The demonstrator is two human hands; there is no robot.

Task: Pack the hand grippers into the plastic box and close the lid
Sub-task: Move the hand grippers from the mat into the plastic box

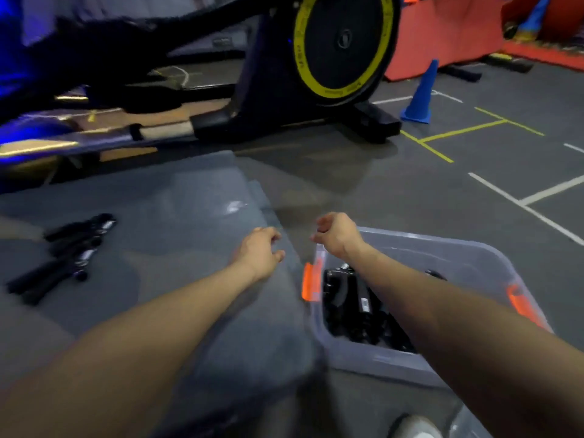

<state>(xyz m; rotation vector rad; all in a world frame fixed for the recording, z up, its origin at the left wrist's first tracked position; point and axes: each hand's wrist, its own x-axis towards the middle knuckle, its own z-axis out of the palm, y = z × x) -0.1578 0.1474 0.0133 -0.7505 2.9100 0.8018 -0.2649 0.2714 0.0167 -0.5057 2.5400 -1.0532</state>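
Note:
The clear plastic box (474,267) with orange latches (311,279) stands on the floor at the lower right, with several black hand grippers (354,308) inside. Its translucent lid (189,200) lies flat to the left of the box. More black hand grippers (63,257) lie at the far left, in the lid's area. My left hand (260,251) hovers at the lid's right edge with its fingers loosely curled and nothing seen in them. My right hand (336,235) hangs over the box's far left corner, loosely curled and holding nothing.
An exercise bike (316,74) with a yellow-ringed flywheel stands just beyond the lid. A blue cone (422,96) and red mats (442,36) are at the back right. The grey floor carries white and yellow lines (461,131). A white shoe (414,426) shows at the bottom.

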